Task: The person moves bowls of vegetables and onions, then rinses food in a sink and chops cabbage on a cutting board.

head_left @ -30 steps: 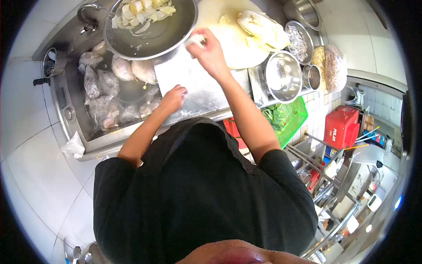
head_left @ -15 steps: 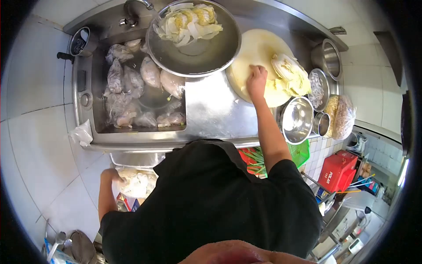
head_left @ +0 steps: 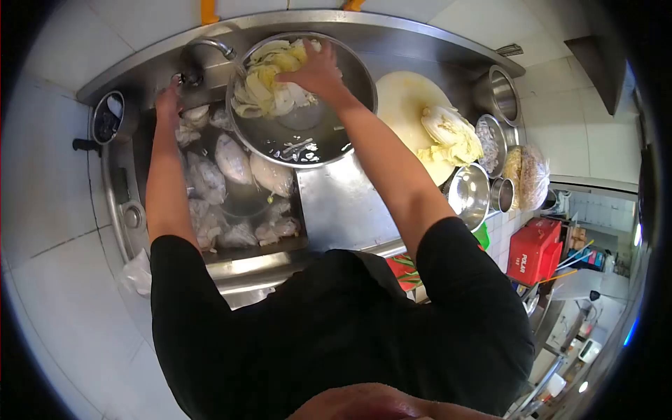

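Several cabbage leaves (head_left: 260,85) lie beneath the spread right hand (head_left: 318,72).

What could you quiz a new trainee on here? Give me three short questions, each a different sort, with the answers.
1. Multiple choice: where is the left hand?
a) On the round chopping board
b) By the tap, at the back of the sink
c) In the green basket

2. True or false: the large piece of cabbage lies in the sink, among the plastic-wrapped items.

3. Fill in the blank: the red box off to the right bears the word ____.

Key: 1. b; 2. False, it lies on the round chopping board; 3. POLAR.
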`<state>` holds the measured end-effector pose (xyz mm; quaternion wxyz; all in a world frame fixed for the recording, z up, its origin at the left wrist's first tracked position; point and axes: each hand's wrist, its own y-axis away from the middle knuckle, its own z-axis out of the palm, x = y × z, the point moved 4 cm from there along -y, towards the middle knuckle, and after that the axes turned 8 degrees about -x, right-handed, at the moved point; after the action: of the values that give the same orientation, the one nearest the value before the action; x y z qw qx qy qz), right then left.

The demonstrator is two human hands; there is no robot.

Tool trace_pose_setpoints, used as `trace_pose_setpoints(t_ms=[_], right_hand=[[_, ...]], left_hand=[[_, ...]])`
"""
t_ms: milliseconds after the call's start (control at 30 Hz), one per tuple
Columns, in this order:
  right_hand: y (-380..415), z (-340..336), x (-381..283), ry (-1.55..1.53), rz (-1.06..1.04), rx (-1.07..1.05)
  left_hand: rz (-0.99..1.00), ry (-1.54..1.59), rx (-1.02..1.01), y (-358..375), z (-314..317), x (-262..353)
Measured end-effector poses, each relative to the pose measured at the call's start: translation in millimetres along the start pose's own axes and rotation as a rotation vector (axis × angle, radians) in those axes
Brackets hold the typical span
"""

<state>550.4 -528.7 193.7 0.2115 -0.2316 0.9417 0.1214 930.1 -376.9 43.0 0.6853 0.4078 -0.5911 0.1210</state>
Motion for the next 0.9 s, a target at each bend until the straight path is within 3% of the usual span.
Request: trace_pose_setpoints(t_ms=[67,133,233,333,367,500,600,633,733,767,833,900], right_hand=[[-13,12,-11,0.061,0.105,-0.121],[-15,27,-14,0.059,0.144,-0.230],[-26,66,17,-0.099,0.062,-0.205],[-32,97,36,0.141,-0.090,-0.158],[-47,123,50,0.358,-0.133,-0.206],[-9,46,16,-0.011,-0.003,-0.184],[16,26,23,-0.200,0.043,-0.079],[25,27,27,-0.138,-0.062,0.004],[84,-13,36,0.028,-0.266,0.254],[109,-25,33,0.076,-0.331,0.318],[155,-44,59,-0.215,-0.281,0.277],[206,-54,94,-0.437,-0.149,0.253]], left_hand=[[-0.054,0.089,-0.088,-23,10,2],[0.015,0.111,-0.003,-22,21,7],[-0.013,0.060,-0.045,-37,12,0],[-0.146,0.032,-0.079,-43,-2,-7],[-0.191,0.033,-0.076,-46,-7,-8],[-0.145,0.207,-0.189,-90,-19,-24],[-0.051,0.396,-0.350,-120,-37,-46],[-0.019,0.396,-0.415,-118,-36,-50],[0.269,0.237,-0.327,-95,-27,-48],[0.262,0.193,-0.264,-88,-18,-46],[0.260,0.105,-0.107,-63,-10,-35],[0.316,-0.367,0.270,-33,-6,-14]])
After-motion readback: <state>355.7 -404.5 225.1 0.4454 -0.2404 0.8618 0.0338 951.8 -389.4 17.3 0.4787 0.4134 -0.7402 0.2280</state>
